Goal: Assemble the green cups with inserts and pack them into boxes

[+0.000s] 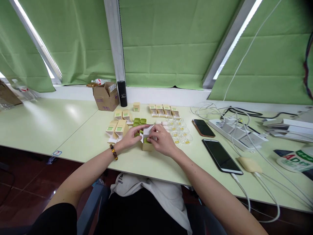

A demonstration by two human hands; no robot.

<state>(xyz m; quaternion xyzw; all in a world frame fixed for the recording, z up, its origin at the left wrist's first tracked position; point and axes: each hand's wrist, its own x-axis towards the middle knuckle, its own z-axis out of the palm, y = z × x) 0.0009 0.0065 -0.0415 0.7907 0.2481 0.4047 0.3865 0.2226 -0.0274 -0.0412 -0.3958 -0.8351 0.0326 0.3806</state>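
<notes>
A small cream cardboard box (147,147) stands near the table's front edge with its white-lined top open. My left hand (130,137) holds it at the left side, thumb and forefinger at the flap. My right hand (161,139) is closed, its fingertips pinching at a green container (146,140) inside the box. Behind my left hand are several green containers (140,121). Clear plastic pieces with yellow centres (187,142) lie in rows to the right of my right hand. Several open cream boxes (121,127) stand left of my left hand.
More open cream boxes (167,111) and one closed box (136,106) stand farther back. A brown carton (106,97) and black cylinder (122,94) are by the wall. On the right lie two phones (222,156), a power strip (237,132), cables and a white tub (295,160).
</notes>
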